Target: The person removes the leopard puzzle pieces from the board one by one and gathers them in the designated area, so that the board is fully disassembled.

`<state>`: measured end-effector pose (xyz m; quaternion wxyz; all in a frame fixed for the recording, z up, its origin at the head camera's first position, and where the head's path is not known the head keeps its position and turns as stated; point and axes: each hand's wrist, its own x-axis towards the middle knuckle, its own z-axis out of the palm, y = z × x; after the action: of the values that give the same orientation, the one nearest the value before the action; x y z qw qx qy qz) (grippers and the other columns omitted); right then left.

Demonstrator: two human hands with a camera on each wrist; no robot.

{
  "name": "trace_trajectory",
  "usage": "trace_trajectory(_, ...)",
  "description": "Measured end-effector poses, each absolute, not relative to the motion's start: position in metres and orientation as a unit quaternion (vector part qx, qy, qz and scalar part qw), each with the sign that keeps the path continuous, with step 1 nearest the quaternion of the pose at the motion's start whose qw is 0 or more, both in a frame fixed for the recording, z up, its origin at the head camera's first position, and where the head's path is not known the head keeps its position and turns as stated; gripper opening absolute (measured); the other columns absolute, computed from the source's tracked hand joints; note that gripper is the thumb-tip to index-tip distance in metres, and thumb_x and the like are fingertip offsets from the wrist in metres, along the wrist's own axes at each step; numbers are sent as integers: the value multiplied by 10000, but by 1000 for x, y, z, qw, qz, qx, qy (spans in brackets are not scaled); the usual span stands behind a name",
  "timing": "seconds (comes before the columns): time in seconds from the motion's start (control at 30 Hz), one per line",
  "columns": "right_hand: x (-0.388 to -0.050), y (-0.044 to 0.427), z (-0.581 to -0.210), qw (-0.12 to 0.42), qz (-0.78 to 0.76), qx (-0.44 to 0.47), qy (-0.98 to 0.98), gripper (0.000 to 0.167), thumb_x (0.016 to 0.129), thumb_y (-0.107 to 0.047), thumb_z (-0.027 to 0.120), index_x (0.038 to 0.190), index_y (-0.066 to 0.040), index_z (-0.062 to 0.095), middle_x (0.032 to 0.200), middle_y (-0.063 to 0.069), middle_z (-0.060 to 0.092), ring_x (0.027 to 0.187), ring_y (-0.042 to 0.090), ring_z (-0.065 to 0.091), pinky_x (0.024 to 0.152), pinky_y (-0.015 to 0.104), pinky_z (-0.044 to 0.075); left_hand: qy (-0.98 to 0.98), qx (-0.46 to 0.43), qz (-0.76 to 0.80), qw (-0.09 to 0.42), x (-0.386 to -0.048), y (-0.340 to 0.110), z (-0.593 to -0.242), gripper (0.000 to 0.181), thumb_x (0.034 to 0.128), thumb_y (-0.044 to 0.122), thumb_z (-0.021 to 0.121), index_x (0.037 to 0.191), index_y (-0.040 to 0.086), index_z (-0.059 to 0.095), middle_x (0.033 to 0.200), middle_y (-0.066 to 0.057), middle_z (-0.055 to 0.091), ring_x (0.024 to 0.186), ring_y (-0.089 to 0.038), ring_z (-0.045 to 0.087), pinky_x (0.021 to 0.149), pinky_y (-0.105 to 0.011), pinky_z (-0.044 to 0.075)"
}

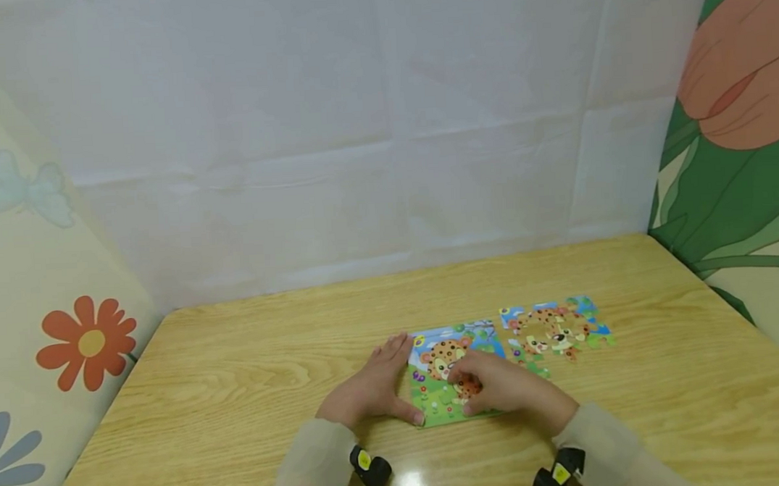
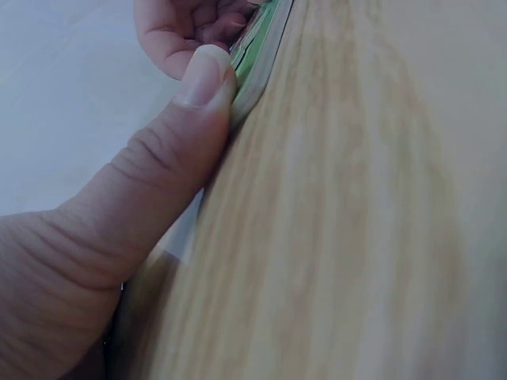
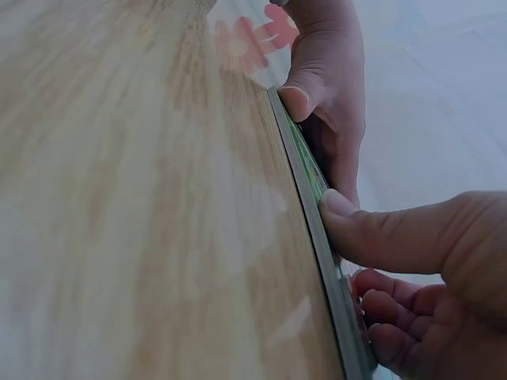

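Note:
A square leopard jigsaw puzzle lies flat on the table, its picture face up. Along its left edge rests my left hand, fingers extended toward the upper corner and thumb at the lower left corner. Over the lower right part of the picture, my right hand touches the puzzle with bent fingers. Its thumb presses near the front edge, apart from the fingertips; no loose piece shows between them. The right hand hides part of the picture.
Right of the puzzle lies a loose group of leopard jigsaw pieces, partly joined with gaps. The wooden table meets a white cloth backdrop behind. Printed flower panels stand at both sides.

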<state>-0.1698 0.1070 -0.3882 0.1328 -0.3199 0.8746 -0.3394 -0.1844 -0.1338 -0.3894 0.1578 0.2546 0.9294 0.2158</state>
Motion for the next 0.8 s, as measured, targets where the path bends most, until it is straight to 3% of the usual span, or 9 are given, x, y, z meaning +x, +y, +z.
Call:
trace_trajectory(0.53,-178,95,-383,209,-366,-259,869,296,679,19,765,908,-43,588,736,23,501,616,134,459,537,242,422,930,254,214,160,-185,-135,-392,1253,573,516,807,1481,20,101,1553,-147,42,1427,-287,27,1163,-450,44)
trace_trajectory(0.8,-179,95,-384,214,-379,-260,862,288,680,46,750,889,-33,567,723,35,494,587,139,465,494,251,434,929,254,216,158,-185,-135,-392,1257,567,511,811,1480,16,103,1551,-150,43,1427,-287,27,1162,-452,40)
